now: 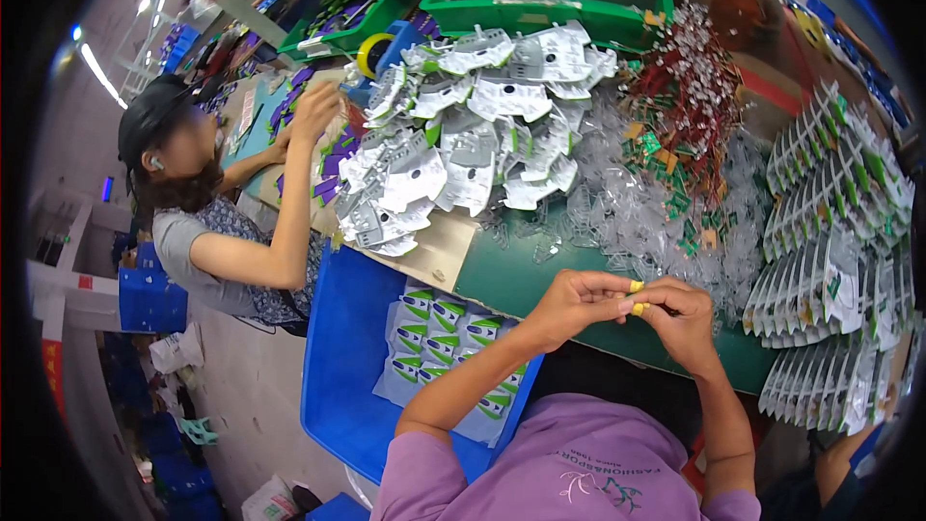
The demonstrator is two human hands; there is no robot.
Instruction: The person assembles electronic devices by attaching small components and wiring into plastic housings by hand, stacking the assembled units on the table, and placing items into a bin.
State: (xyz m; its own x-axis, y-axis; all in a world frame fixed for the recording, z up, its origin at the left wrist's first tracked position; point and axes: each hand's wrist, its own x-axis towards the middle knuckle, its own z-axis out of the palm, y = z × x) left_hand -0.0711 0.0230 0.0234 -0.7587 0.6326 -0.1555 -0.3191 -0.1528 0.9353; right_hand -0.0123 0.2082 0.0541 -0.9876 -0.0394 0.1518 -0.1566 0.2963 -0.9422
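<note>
Purple shirt [569, 463] is nearest, right of the blue bin [338, 328]. Left hand [577, 305] and right hand [681, 316] meet at the fingertips over the bench [511, 275], also right of the bin; both pinched narrow, yellow wraps [638, 287] on fingertips. Any piece between them is covered, so can't read where it points or its long axis. Risk, my guess: slack pinch, piece slips off the bench edge or gets lost in the clear parts [598, 205], beyond and right of the bin.
</note>
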